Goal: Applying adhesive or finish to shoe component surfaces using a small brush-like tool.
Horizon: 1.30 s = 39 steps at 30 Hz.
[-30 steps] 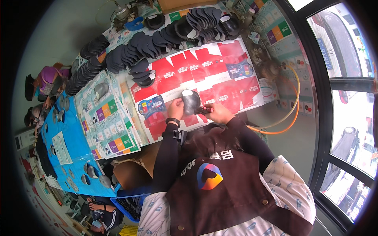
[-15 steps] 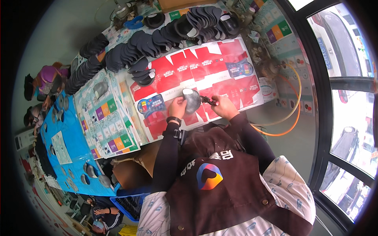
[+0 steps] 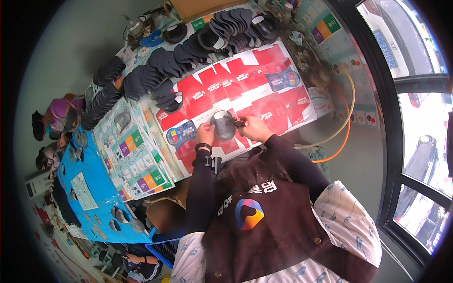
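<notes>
While the left hand (image 3: pixel 204 135) pinches its left edge, a dark grey curved piece (image 3: pixel 223 129) sits at the frame's centre; the right hand (image 3: pixel 255 130) grasps a small red-and-black tool (image 3: pixel 242 123) at its right side. Likely light, smooth and fairly stiff, the piece seems best held by its rim. White lettering marks the red printed sheet (image 3: pixel 240 87) beneath and the brown apron (image 3: pixel 278 221), lower centre.
</notes>
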Each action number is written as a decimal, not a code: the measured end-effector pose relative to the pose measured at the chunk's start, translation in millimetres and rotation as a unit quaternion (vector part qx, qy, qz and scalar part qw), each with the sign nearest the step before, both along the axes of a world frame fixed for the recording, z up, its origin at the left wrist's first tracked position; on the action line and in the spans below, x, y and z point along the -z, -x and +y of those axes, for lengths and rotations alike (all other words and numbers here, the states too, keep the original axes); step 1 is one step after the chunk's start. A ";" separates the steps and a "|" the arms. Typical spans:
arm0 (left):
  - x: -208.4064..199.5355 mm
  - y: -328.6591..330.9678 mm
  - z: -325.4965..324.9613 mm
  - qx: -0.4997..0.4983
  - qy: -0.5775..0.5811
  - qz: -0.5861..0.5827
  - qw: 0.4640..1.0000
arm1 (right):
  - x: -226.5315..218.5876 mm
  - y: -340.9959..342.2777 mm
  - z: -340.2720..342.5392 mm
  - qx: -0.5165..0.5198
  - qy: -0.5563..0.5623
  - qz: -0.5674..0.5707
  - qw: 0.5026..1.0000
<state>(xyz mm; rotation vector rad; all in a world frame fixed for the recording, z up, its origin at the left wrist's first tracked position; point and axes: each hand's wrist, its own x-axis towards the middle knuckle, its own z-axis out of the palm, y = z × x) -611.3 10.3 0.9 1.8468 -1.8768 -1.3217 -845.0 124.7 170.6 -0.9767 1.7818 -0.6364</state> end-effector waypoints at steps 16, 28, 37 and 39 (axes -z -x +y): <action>-12.4 -82.6 -19.3 -0.155 -0.030 0.100 0.982 | 10.7 -0.6 -16.9 0.020 0.034 -0.005 0.999; -17.0 -47.1 -11.4 -0.166 -0.039 0.117 0.978 | 12.3 7.9 -11.4 -0.051 0.045 -0.004 0.998; -38.1 -22.5 -8.9 -0.110 -0.070 0.084 0.988 | 7.6 11.5 -7.2 -0.141 0.022 0.021 0.990; -36.3 -17.7 -9.0 -0.115 -0.091 0.097 0.984 | 7.5 12.4 -10.4 -0.128 0.034 0.023 0.991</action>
